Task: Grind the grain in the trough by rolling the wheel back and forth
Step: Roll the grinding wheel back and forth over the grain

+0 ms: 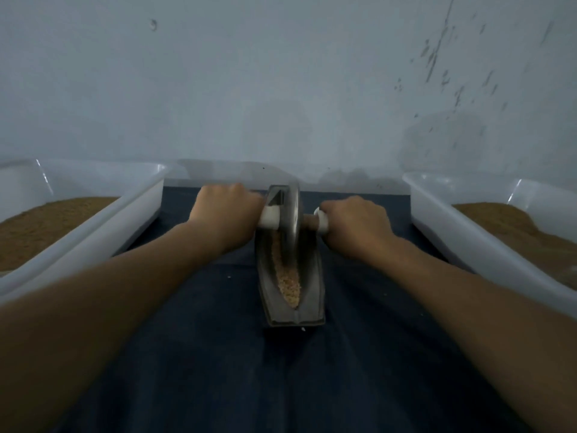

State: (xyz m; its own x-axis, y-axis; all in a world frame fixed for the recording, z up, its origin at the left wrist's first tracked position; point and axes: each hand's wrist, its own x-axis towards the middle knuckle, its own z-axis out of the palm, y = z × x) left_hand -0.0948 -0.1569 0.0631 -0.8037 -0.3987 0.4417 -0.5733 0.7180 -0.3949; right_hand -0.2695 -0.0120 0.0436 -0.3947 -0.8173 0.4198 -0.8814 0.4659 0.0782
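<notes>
Forearms (93,307), left hand (224,210) and right hand (356,226) tight round wheel handles (269,219)

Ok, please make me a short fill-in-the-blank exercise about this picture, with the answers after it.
1. The wheel stands at the ____ end of the trough.
2. The left hand and right hand grip handles coloured ____.
3. The trough rests on a cloth that is dark ____.
4. The left tub and right tub each hold powder coloured ____.

Answers: far; white; blue; brown.
</notes>
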